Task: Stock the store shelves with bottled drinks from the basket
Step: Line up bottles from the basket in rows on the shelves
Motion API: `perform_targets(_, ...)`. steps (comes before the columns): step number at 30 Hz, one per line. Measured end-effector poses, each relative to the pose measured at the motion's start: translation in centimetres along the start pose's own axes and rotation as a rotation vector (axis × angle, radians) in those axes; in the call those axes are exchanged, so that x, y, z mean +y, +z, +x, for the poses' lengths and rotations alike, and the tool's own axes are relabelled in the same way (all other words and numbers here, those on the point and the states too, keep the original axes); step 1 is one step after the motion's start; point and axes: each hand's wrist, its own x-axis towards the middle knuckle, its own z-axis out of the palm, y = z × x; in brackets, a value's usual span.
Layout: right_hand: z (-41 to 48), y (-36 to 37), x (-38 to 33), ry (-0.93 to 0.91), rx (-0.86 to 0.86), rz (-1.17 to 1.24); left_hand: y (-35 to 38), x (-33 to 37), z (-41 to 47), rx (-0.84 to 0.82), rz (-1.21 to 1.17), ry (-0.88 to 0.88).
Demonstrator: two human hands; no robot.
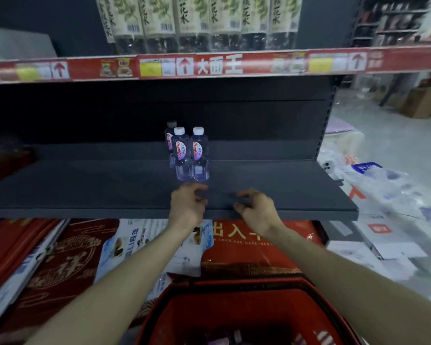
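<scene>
Early stage, judging by the layout. Three small water bottles (187,153) stand upright on the dark middle shelf (85,190), clustered near its centre: two side by side in front, touching or nearly so, one behind them at the left. The rest of that shelf is bare except for a dark reddish item at its far left end, too blurred to identify.

Left hand (187,207) and right hand (255,210) both hover over the shelf's front edge, just below the bottles, fingers loosely curled and part open, nothing in either. Neither touches a bottle.

The red basket (184,310) sits low in front of the person, under the arms. At least one more capped bottle shows at its bottom; the exact count can't be read, as it's cropped and blurred.

The upper shelf already carries a row of tall labelled bottles (199,21).

Remaining, as I see it: empty the basket and fill the row outward from the three already placed. Plenty of room.
</scene>
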Motion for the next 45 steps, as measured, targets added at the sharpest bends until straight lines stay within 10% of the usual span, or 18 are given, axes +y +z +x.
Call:
perform_targets(8, -9.7, -0.7, 4.6, 0.113, -0.065, -0.009, 5.6, 0.4, -11.4, -0.324, -0.070, -0.127)
perform_targets(20, -21.5, 5.9, 20.9, 0.783, -0.491, 0.090, 11.0, -11.7, -24.5, -0.631, 0.260, -0.445)
perform_targets(45, -19.6, 14.0, 26.3, 1.252, 0.071, 1.076, 14.5, -21.5, -26.6, -1.061, 0.820, -0.398)
